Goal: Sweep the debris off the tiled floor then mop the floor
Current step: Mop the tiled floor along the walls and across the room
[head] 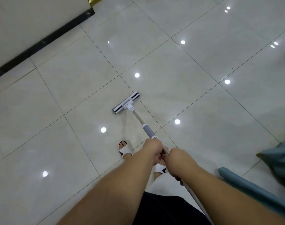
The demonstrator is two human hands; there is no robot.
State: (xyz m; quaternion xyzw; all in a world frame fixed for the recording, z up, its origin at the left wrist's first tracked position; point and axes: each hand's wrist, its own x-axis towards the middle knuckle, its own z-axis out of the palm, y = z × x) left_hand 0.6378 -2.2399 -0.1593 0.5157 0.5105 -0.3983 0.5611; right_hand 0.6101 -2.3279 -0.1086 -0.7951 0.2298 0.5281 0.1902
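A: Quick pass. What's held?

B: Flat mop, both hands on its pole (139, 119). Left hand (153, 149) grips the pole just below the grey foam sleeve (148, 131), fingers wrapped round it. Right hand (177, 158) grips the same pole a little further back toward the body, fingers curled round it too. The two hands sit just beside each other.

A: Mop head?

B: Mop head (126, 102) lies flat on the tiled floor (73, 88), white and grey with dark strips, angled diagonally, ahead of the feet. It sits near a grout line crossing. The pole slants from it back down to the hands and on past the right forearm.

A: Floor state?

B: Glossy pale tiles, round ceiling-light reflections all over. Faint streaks on the tile just behind the mop head; can't tell if wet. A tiny dark speck or two far right, too small to name.

A: Anything else?

B: White open-toe slippers on both feet: left slipper (124, 149) beside the left wrist, right slipper (160, 168) partly hidden under the hands. Dark shorts at bottom centre. Black skirting strip (41, 43) along a pale wall upper left, with a gold trim piece (91, 0) at the top edge. Teal upholstered furniture edge (252, 185) lower right.
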